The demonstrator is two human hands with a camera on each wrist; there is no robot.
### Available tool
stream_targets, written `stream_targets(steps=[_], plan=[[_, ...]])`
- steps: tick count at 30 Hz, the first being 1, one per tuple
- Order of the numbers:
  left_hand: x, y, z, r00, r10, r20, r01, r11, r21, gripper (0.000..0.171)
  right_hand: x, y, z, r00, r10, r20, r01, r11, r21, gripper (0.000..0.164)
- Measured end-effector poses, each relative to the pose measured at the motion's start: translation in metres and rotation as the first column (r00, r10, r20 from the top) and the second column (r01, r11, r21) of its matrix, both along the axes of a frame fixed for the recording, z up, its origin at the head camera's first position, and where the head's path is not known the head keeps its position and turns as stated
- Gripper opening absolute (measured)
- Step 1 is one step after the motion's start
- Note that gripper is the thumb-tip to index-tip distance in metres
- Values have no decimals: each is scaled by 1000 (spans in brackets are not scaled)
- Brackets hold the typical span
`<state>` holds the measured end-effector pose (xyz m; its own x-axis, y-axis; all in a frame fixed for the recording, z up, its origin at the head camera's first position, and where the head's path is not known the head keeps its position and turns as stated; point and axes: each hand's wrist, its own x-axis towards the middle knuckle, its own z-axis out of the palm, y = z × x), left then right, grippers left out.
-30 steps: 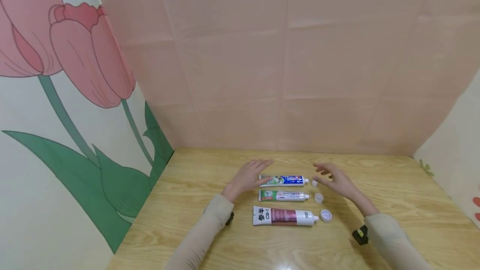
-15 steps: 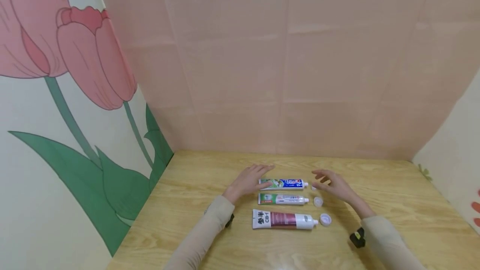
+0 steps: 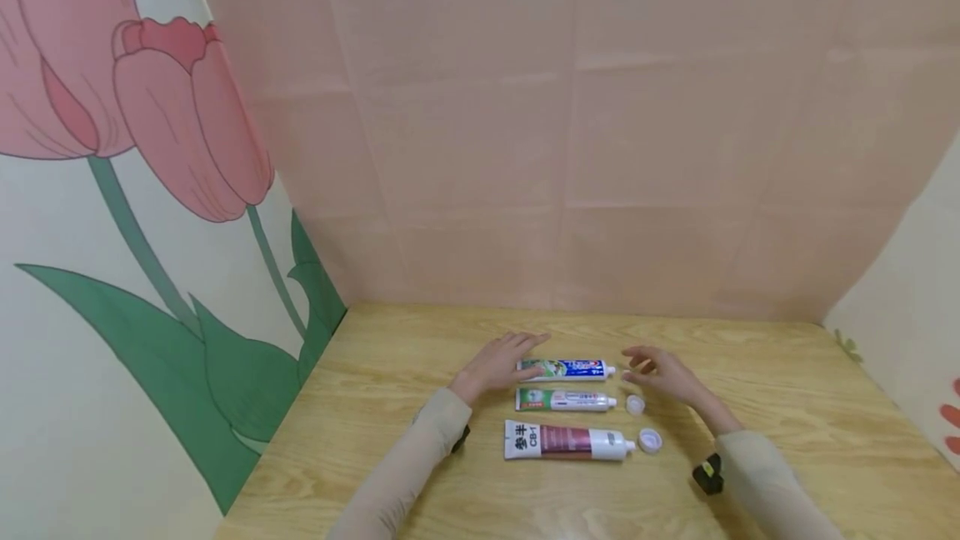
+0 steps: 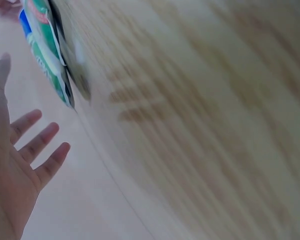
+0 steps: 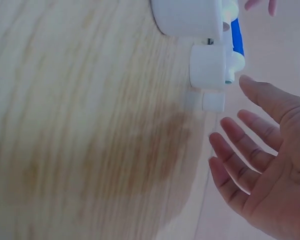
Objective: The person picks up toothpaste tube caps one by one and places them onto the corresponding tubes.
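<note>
Three uncapped toothpaste tubes lie side by side, nozzles to the right. At the back is a blue-and-green toothpaste tube (image 3: 577, 369); a green-and-white toothpaste tube (image 3: 570, 400) lies in the middle, and a larger white-and-maroon toothpaste tube (image 3: 566, 442) in front. My left hand (image 3: 495, 363), fingers spread, overlaps the back tube's flat end in the head view. Relaxed and holding nothing, my right hand (image 3: 667, 375) hovers by the back nozzle. Its fingers hide the smallest white cap there, but the right wrist view shows that small cap (image 5: 213, 102) standing near the fingertips.
Beside the middle nozzle sits a medium white cap (image 3: 635, 404), and a larger white cap (image 3: 650, 440) lies by the front nozzle. The wooden table (image 3: 420, 332) ends at a pink-covered wall (image 3: 555, 148) behind. A tulip-painted wall (image 3: 67, 357) stands on the left.
The right hand has moved slightly left and lower, now covering the smallest cap in the head view. The left hand barely moves over the back tube's end. The head view has tilted a little.
</note>
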<state>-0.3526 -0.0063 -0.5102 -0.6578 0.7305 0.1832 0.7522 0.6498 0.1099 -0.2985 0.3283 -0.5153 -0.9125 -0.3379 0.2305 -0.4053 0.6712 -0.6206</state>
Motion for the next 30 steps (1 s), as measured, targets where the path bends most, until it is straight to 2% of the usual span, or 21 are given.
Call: stream_targets(steps=[5,15,21,30], plan=[[-2,3,-1,1000,-10,6,10,1000,-23,69,-4,1,-7,999,-17,42,16,1000,13,45],[-4,6,-4,999,-28,25,29,997,-65,69,-10,-6,-12,998,-41,49,38,998,59,41],[-5,10,-7,999,-31,26,34,992,-119,70,-13,-6,-14,997,-44,61,40,997,63,38],[-8,13,-9,993,-39,107,52,991,-121,70,-15,-3,-17,998,-33,44,31,998,48,29]])
